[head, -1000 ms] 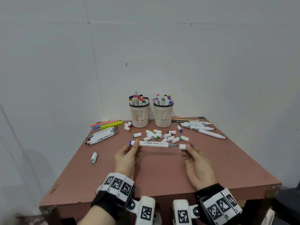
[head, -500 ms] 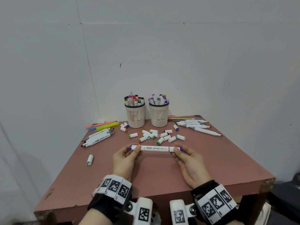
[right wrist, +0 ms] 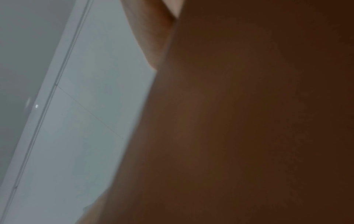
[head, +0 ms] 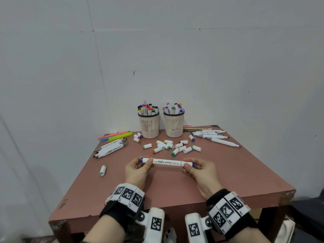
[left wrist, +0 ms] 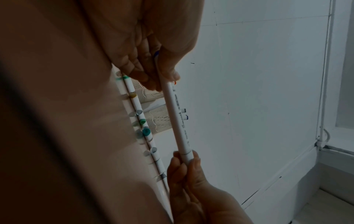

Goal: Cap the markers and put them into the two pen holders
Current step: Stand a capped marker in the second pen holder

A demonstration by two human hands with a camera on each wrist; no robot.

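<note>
- Above the near middle of the table (head: 175, 186), my left hand (head: 135, 171) pinches the left end of the marker (head: 167, 162) just inside its blue cap, thumb on the near side and fingers (left wrist: 145, 75) curled behind it.
- My right hand (head: 201, 170) pinches the right end, thumb and fingers closed on the second blue cap (head: 188, 163); the right wrist view shows only blurred skin and wall, so I judge that grip from the head view and the left wrist view.
- The marker lies level between the hands, clear of the table, with both caps on.
- I judge the step in hand to be seating the right cap: I push both ends straight toward each other along the barrel, without bending it, until the seam closes.
- Then I let go with one hand and carry the marker back to a pen holder (head: 174, 126); both holders look crowded, so I aim for a gap and lower it upright.
- Loose caps (head: 177, 147) lie between me and the holders, with uncapped markers (head: 111, 148) at the left and more at the right, so I lift over them rather than sweep through.
</note>
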